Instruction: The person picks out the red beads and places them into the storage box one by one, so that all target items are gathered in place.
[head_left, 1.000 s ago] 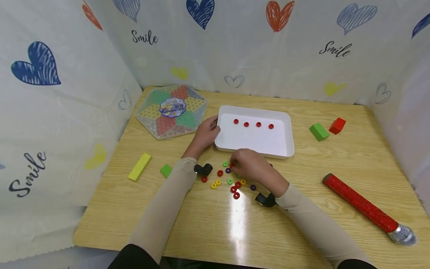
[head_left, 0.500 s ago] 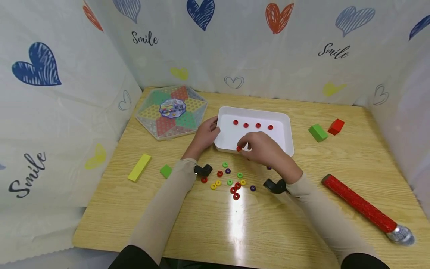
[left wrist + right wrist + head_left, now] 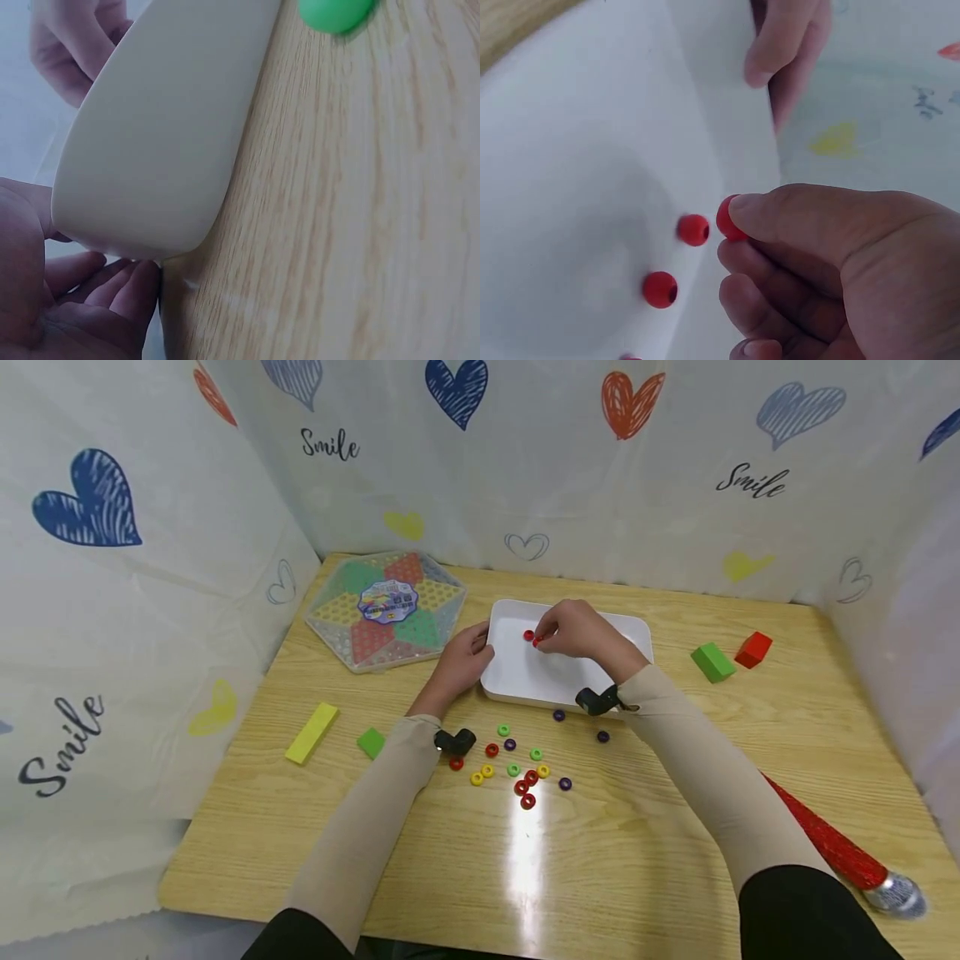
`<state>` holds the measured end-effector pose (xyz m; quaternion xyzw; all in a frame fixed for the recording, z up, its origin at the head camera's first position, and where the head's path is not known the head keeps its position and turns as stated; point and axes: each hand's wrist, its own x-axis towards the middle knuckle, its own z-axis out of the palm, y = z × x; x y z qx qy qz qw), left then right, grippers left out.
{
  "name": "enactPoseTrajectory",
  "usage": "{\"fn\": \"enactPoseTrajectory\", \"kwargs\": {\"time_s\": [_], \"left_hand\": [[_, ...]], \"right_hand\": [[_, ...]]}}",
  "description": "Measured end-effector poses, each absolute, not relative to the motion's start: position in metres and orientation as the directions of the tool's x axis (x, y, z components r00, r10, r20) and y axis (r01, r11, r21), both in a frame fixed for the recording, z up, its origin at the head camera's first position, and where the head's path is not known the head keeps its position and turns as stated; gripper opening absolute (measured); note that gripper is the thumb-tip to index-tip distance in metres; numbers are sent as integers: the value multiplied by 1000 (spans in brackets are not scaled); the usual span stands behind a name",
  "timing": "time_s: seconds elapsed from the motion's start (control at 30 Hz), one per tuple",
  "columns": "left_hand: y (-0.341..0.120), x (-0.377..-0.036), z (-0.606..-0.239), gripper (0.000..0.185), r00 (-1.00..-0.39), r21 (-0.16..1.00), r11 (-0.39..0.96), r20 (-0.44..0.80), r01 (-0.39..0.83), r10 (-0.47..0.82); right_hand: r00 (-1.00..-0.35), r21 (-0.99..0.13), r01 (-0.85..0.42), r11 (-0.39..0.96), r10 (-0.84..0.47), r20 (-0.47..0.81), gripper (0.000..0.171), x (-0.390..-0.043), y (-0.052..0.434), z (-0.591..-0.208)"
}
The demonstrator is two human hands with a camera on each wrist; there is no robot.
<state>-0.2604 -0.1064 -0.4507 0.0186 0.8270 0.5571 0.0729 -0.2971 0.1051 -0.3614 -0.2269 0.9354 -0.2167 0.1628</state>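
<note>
A white tray (image 3: 630, 635) sits mid-table. My left hand (image 3: 463, 658) holds its left edge, fingers over the rim (image 3: 784, 52) and against the outer wall (image 3: 105, 289). Over the tray's far left part, my right hand (image 3: 538, 639) pinches a red bead (image 3: 536, 642) between thumb and fingertips; the right wrist view shows this bead (image 3: 730, 217) just above the tray floor. Beside it lie a red bead (image 3: 693, 229) and another (image 3: 660, 289). The right hand hides the rest of the row in the head view. Loose coloured beads (image 3: 517, 768) lie on the table in front of the tray.
A hexagonal game board (image 3: 386, 607) lies left of the tray. A yellow block (image 3: 311, 732) and a small green block (image 3: 371, 741) are at the left, a green block (image 3: 712, 662) and a red block (image 3: 753, 649) at the right. A red-handled tool (image 3: 825, 839) lies front right. Curtains wall the table.
My right hand picked a red bead from the loose pile and carried it forward over the tray's front rim to the tray's far left. The left hand stayed on the tray edge.
</note>
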Motion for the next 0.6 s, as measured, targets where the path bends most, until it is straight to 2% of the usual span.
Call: {"fn": "enactPoseTrajectory", "kwargs": {"time_s": [0.6], "left_hand": [[-109, -259, -449, 56, -987, 928, 370, -95, -41, 127]], "right_hand": [[-852, -450, -263, 853, -424, -307, 16, -318, 99, -390]]}}
